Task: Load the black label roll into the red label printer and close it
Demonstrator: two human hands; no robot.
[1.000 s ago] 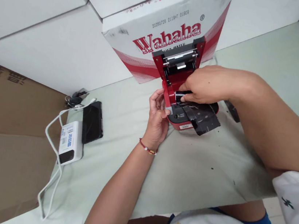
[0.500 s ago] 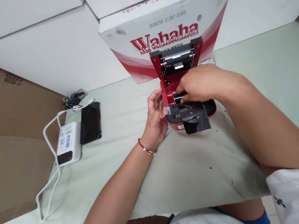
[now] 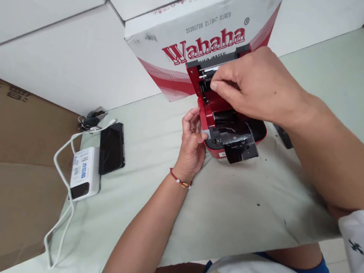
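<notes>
Opened red device (image 3: 218, 101) on a pale green desk (image 3: 151, 164), standing just to the near side of a white-and-red carton (image 3: 204, 45), with its raised lid (image 3: 194, 79) tilted up at the far side. Within it lies a dark roll (image 3: 225, 116), partly hidden, from which a glossy black strip (image 3: 240, 139) appears to run over the near edge, its loose end projecting beyond. The left hand (image 3: 192, 149) grasps the device at its left side, thumb on the near left corner. The right hand (image 3: 254, 83) is poised in front of the roller (image 3: 206, 76) in the lid, thumb and forefinger drawn together; whether anything is pinched between them cannot be told. The step in hand is judged to be work at the inner parts of the lid, with the strip laid out and the lid not yet down. The next move would seem to call for a steady device, a light fingertip touch about the roller, and a strip lying straight and undisturbed. To the left, well apart, a phone (image 3: 113, 147) lies beside a white unit (image 3: 86, 171) and a pale cable (image 3: 55, 158)
</notes>
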